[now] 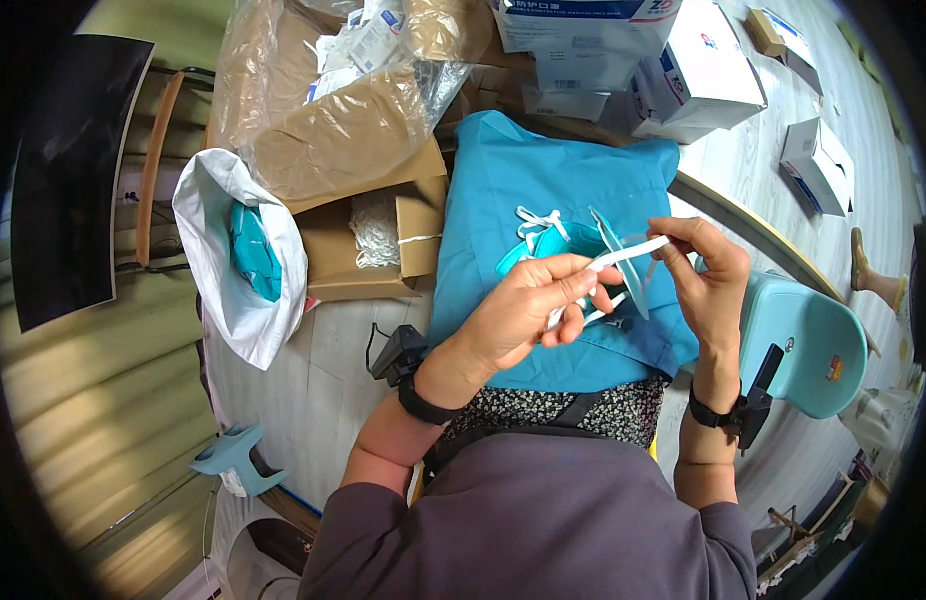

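A white elastic strap (633, 252) is stretched between my two hands. My left hand (528, 305) pinches one part of it between thumb and finger, the other fingers curled, and a white strap hangs below them. Slightly higher, my right hand (705, 265) closes its fingertips on the strap's other side. Just behind the strap, a teal mask (635, 290) stands edge-on, partly hidden by my hands. More teal masks (551, 243) with white straps lie on the blue cloth (483, 190) in front of me.
Left of the cloth stand an open cardboard box (333, 284) with white cord (375, 232) and a white sack (288, 240) holding teal pieces. A plastic-lined carton (343, 130) and white boxes (708, 75) are beyond. A pale teal chair (818, 350) stands at right; another person's foot (868, 275) shows far right.
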Tool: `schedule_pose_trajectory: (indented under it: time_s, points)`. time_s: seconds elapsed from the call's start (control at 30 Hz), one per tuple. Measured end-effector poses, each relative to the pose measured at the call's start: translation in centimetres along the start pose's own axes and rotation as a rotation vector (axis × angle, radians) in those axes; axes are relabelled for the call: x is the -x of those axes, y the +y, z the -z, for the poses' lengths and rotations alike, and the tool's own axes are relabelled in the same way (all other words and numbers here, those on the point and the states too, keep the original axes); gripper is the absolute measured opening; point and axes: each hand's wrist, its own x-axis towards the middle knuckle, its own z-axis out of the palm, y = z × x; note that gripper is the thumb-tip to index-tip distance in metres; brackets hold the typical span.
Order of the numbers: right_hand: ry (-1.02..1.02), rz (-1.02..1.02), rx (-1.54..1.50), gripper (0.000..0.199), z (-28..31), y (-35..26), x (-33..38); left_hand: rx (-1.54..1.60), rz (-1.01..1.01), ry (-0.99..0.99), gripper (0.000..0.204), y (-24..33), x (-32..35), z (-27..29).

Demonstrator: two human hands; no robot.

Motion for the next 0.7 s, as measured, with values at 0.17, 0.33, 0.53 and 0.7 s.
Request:
schedule_pose_trajectory:
  time_s: [0.17,0.33,0.53,0.7]
  points:
    - [-0.016,0.059,0.034,0.022,0.0,-0.2,0.1,0.099,-0.026,0.052,0.033,-0.1,-0.2,0.0]
    - [0.018,0.065,-0.002,0.024,-0.4,0.2,0.2,0.063,-0.022,0.063,0.034,0.0,-0.3,0.1]
    - [0.063,-0.019,-0.040,0.027,-0.4,-0.1,0.1,0.037,0.026,0.037,0.033,-0.4,-0.4,0.9]
    - [0.101,-0.016,-0.103,0.026,-0.2,0.0,0.1,0.080,0.023,0.050,0.031,-0.6,-0.5,1.0]
